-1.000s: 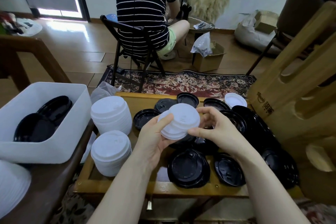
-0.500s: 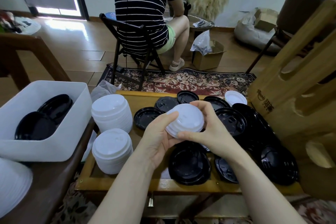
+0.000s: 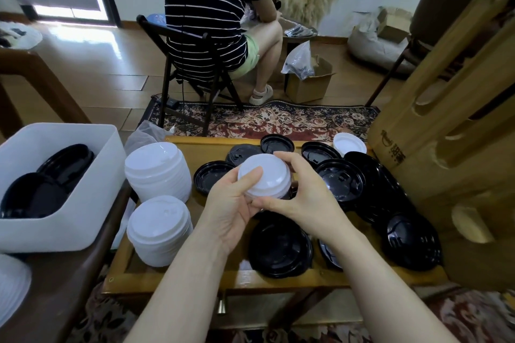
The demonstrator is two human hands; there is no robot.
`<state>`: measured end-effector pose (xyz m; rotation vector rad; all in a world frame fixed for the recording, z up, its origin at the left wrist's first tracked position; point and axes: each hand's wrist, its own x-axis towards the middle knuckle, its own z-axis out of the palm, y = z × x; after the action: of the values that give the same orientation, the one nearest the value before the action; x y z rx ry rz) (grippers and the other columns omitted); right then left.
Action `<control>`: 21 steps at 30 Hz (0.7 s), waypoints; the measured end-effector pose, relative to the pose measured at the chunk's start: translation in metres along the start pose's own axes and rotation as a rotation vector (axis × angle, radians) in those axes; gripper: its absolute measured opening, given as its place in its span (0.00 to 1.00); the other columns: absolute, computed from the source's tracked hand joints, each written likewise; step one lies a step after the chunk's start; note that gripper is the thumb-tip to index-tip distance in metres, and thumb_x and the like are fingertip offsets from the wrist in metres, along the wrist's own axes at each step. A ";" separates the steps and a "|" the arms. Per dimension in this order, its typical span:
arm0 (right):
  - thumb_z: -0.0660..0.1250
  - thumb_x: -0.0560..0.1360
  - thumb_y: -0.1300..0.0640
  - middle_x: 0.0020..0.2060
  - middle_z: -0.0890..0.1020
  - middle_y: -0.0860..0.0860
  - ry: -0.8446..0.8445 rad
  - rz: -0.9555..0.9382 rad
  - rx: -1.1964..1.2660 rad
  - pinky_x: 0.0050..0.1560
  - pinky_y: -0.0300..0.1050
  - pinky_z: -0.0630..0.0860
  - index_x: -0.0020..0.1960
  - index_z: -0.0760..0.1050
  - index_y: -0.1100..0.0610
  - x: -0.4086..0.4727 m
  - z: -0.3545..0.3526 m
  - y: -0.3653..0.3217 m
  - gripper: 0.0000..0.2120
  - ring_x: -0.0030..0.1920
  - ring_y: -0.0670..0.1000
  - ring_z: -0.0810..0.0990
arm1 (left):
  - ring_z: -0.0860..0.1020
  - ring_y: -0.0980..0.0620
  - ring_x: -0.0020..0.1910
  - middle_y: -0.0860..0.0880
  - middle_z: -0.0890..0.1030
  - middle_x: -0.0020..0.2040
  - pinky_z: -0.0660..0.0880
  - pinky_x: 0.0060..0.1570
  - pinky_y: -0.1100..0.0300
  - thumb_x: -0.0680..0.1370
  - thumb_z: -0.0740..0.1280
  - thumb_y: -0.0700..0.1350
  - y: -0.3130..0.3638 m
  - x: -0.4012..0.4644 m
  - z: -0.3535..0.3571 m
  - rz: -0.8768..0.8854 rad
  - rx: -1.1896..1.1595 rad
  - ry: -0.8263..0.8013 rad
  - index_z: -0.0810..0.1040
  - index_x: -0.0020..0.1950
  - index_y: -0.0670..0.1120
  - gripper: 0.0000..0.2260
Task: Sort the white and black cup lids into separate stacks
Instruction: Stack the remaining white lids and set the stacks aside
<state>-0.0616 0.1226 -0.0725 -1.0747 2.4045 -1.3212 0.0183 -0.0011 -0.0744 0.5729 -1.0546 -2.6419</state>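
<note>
White lids squared up

A second ago the white lids (image 3: 264, 175) sat fanned and offset; now I've pressed them into one neat stack between my left hand (image 3: 234, 203) and right hand (image 3: 301, 198).

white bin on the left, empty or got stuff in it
Not empty. The white bin holds black lids lying overlapped on its floor; no white lids show inside it.

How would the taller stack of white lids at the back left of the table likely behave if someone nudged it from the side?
The taller stack of white lids would probably slide easily, since thin plastic lids look light. It may also shed its upper lids, because the stack already looks slightly uneven. It seems unlikely to roll, as it rests flat on the table.
</note>
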 end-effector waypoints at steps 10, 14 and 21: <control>0.76 0.68 0.44 0.64 0.71 0.40 0.037 0.038 -0.009 0.62 0.35 0.68 0.70 0.66 0.48 0.008 -0.044 -0.010 0.35 0.64 0.40 0.70 | 0.85 0.46 0.48 0.42 0.85 0.54 0.83 0.40 0.55 0.78 0.65 0.40 -0.001 0.007 0.016 0.039 -0.032 -0.071 0.77 0.64 0.41 0.14; 0.71 0.74 0.49 0.57 0.77 0.47 0.300 0.216 -0.152 0.56 0.43 0.73 0.65 0.72 0.52 0.056 -0.109 0.010 0.21 0.56 0.47 0.76 | 0.85 0.46 0.51 0.45 0.86 0.55 0.84 0.47 0.52 0.76 0.66 0.40 0.001 0.013 0.012 0.039 0.025 -0.050 0.77 0.64 0.44 0.16; 0.71 0.73 0.49 0.49 0.83 0.56 -0.012 0.554 -0.582 0.47 0.47 0.74 0.49 0.79 0.60 0.135 -0.125 0.079 0.15 0.45 0.54 0.78 | 0.85 0.46 0.51 0.45 0.84 0.59 0.84 0.45 0.54 0.70 0.71 0.44 0.003 0.023 0.005 -0.001 0.109 -0.002 0.75 0.70 0.45 0.28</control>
<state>-0.2587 0.1400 -0.0398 -0.4267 2.8516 -0.4474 -0.0041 -0.0079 -0.0750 0.5934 -1.2055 -2.5990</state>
